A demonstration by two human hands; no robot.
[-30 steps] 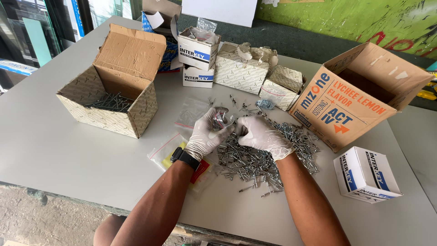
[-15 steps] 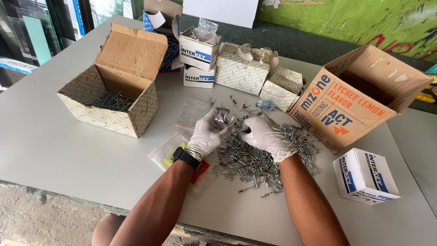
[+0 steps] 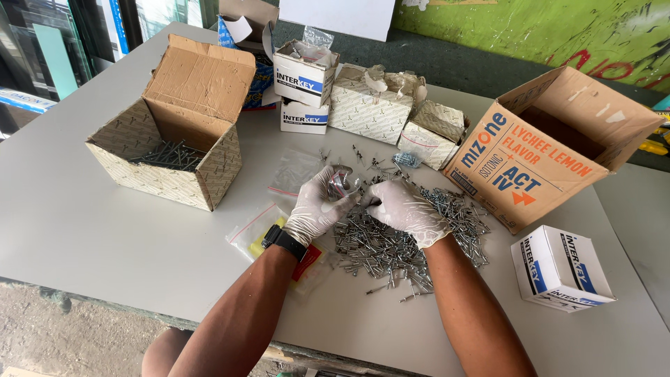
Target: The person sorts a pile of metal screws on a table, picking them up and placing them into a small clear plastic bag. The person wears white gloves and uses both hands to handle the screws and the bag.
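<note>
A small clear bag with screws inside sits in the gloved left hand, whose fingers curl closed around it, above the middle of the bench. The gloved right hand meets it at the bag's mouth, fingertips pinched together; whether they grip a screw cannot be told. Beneath both hands a heap of loose silver screws spreads over the bench. Flat empty bags lie just left. An open carton holding screws stands toward the left edge, a large orange carton toward the right edge.
</note>
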